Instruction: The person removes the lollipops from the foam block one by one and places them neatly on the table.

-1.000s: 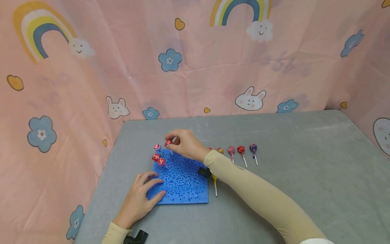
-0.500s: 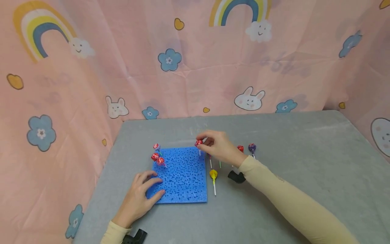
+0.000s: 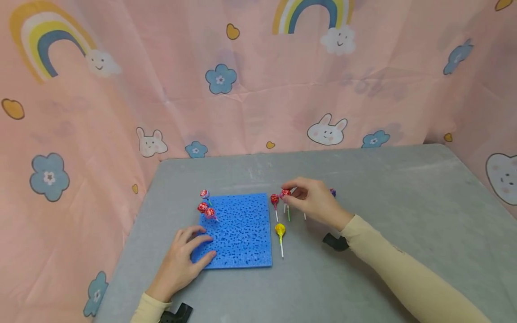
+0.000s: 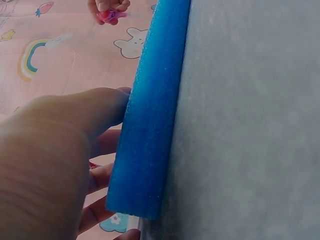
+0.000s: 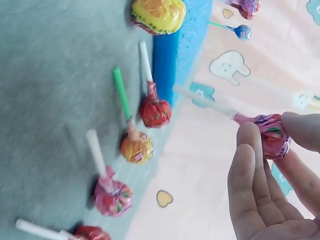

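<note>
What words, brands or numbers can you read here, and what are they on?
No wording is clearly readable.
Yellow lollipop with white stick: small dark print, too blurred.
Three lollipops at the blue board's left side: white marks, too small.
Lollipop in the right hand: no legible lettering.
Right sleeve: tiny mark, unreadable.
Pink curtain: faint marks, unreadable.

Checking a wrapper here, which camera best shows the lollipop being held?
The right wrist view: the lollipop is close there, its pink wrapper and white stick showing. The head view shows it small, partly covered by the right hand; the left wrist view, small near the top edge.
</note>
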Tool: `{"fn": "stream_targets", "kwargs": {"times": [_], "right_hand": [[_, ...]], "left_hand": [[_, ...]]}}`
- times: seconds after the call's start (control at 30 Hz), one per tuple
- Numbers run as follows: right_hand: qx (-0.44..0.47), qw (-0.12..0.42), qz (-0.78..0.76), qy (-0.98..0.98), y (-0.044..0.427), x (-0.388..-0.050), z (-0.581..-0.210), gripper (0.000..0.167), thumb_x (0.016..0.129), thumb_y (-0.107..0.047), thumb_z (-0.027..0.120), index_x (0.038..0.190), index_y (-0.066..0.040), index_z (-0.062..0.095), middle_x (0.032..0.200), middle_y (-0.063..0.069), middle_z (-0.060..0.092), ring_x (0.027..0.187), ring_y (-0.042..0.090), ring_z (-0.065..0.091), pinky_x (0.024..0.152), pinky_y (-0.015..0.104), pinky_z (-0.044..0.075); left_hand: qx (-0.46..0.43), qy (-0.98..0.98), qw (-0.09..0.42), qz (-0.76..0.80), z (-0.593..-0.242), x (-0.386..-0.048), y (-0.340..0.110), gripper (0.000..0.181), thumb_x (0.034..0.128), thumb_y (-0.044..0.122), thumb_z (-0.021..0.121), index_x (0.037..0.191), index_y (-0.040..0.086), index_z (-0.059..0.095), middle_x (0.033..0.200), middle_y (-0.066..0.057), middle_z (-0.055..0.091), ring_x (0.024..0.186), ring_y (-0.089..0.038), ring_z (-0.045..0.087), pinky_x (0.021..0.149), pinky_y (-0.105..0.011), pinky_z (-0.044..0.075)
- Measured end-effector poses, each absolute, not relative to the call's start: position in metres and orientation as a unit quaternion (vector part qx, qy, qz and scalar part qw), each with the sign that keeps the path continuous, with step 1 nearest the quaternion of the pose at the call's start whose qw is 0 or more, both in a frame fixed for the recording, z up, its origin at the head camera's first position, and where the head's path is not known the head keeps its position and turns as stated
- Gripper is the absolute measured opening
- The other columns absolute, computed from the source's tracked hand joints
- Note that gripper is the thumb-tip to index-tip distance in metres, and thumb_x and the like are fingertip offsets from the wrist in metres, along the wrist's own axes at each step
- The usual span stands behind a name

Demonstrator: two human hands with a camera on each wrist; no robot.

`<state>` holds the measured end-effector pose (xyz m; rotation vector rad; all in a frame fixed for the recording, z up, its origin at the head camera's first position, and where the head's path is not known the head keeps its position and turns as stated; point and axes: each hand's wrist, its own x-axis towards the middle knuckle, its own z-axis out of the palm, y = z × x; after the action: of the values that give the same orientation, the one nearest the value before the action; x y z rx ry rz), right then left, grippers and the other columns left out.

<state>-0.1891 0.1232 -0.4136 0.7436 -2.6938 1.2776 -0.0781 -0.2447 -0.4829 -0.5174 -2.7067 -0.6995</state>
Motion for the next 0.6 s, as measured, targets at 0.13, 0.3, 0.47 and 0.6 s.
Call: {"fn": "stream_targets", "kwargs": {"times": [0.13, 0.3, 0.47, 0.6], "right_hand": [[0.234, 0.04, 0.409, -0.881, 0.13, -0.187, -0.415, 0.027, 0.092, -0.011, 0.08, 0.118, -0.005, 0.075, 0.107, 0.005, 0.076, 0.084, 0.015, 0.069, 0.075, 0.021, 0.057], [0.229, 0.044, 0.41, -0.882, 0.136, -0.185, -0.416, 0.02, 0.093, -0.011, 0.079, 0.112, -0.006, 0.077, 0.1, 0.003, 0.076, 0.082, 0.015, 0.066, 0.073, 0.023, 0.056], [0.214, 0.021, 0.396, -0.892, 0.138, -0.183, -0.418, 0.017, 0.095, -0.018, 0.078, 0.11, -0.011, 0.077, 0.095, -0.001, 0.073, 0.082, 0.016, 0.062, 0.071, 0.025, 0.054], [0.214, -0.019, 0.37, -0.904, 0.139, -0.178, -0.423, 0.013, 0.095, -0.025, 0.077, 0.105, -0.016, 0.078, 0.086, -0.006, 0.068, 0.079, 0.015, 0.058, 0.066, 0.025, 0.05]], "left_hand": [[-0.183, -0.941, 0.155, -0.239, -0.483, -0.078, -0.245, 0.031, 0.0827, 0.027, 0.09, 0.11, 0.018, 0.078, 0.128, -0.004, 0.064, 0.118, -0.026, 0.055, 0.09, -0.051, 0.055], [-0.19, -0.937, 0.168, -0.241, -0.484, -0.079, -0.244, 0.03, 0.0819, 0.026, 0.09, 0.108, 0.017, 0.078, 0.126, -0.005, 0.065, 0.116, -0.025, 0.056, 0.088, -0.049, 0.054], [-0.193, -0.936, 0.172, -0.24, -0.484, -0.079, -0.245, 0.031, 0.0819, 0.026, 0.09, 0.108, 0.017, 0.078, 0.126, -0.004, 0.065, 0.115, -0.025, 0.056, 0.088, -0.049, 0.054], [-0.193, -0.936, 0.171, -0.239, -0.484, -0.078, -0.244, 0.031, 0.0819, 0.026, 0.09, 0.108, 0.017, 0.078, 0.126, -0.004, 0.065, 0.115, -0.025, 0.056, 0.087, -0.048, 0.054]]}}
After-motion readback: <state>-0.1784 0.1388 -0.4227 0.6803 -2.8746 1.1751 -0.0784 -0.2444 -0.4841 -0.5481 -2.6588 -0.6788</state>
